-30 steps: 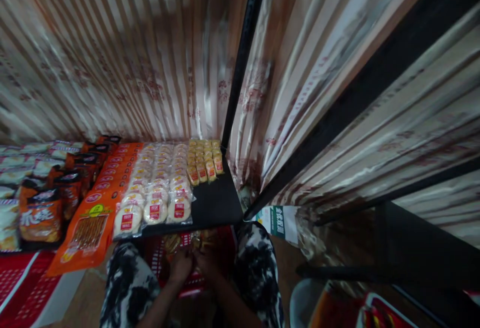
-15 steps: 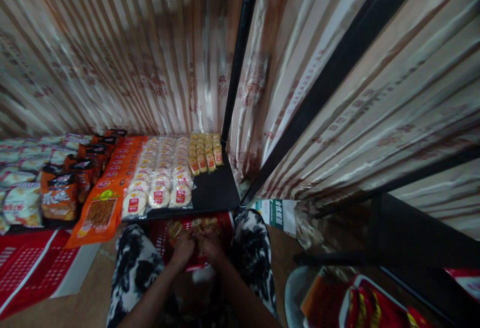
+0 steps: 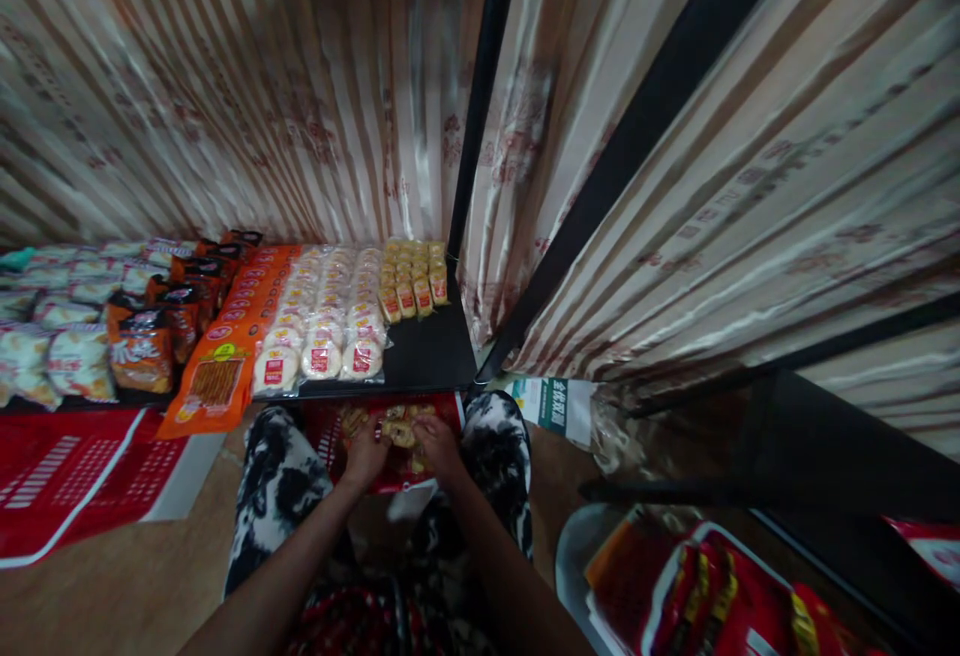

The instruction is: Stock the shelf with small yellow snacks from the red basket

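Between my knees sits a red basket [image 3: 451,414] with small yellow wrapped snack packets [image 3: 354,420] in it. My left hand [image 3: 367,454] is low over the basket, its fingers curled at the left end of a yellow snack packet [image 3: 399,432]. On the opposite side, my right hand [image 3: 439,444] has its fingers bent around the right end of the packets. Dim light and the fingers hide part of what each hand holds. Rows of yellow snack packets [image 3: 415,294] stand on the black shelf [image 3: 429,354] just ahead.
Left of them lie white round packaged cakes [image 3: 321,360], a long orange snack bag [image 3: 217,381] and other bagged snacks [image 3: 82,361]. Black posts [image 3: 480,106] rise before a striped curtain [image 3: 315,86]. A grey tub [image 3: 574,566] with red packages is at lower right.
The view has tilted down and shifted slightly. My hands have moved apart from close together, showing yellow snack packets between them.
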A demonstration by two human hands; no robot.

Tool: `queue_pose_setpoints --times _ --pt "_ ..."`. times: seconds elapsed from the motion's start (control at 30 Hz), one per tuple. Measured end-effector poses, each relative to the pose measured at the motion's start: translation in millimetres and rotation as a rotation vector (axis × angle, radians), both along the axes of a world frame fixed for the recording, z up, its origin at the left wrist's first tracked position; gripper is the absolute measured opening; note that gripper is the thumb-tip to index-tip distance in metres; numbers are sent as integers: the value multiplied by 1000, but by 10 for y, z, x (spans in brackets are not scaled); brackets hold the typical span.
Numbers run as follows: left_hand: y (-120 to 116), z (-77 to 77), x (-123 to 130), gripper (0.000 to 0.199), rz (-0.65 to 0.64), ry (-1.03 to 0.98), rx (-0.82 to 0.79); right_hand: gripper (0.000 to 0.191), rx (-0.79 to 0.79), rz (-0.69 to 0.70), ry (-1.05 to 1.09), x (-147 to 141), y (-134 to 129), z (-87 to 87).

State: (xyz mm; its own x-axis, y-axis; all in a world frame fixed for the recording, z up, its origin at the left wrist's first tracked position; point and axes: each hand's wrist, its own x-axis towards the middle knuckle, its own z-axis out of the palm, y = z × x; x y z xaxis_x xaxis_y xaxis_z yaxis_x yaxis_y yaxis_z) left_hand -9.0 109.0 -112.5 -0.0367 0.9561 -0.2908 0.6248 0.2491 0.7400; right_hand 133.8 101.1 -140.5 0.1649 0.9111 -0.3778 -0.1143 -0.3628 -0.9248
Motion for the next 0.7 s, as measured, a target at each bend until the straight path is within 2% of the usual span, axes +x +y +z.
queue_pose_setpoints --times 0.23,0.53,0.7 --pt "-42 50 117 35 19 -49 -3 49 -63 61 68 82 -28 192" --pt "-166 45 141 34 112 -291 -30 45 -108 135 20 233 -51 278" --pt "-272 119 142 36 -4 -440 74 42 -132 136 17 291 -61 365"
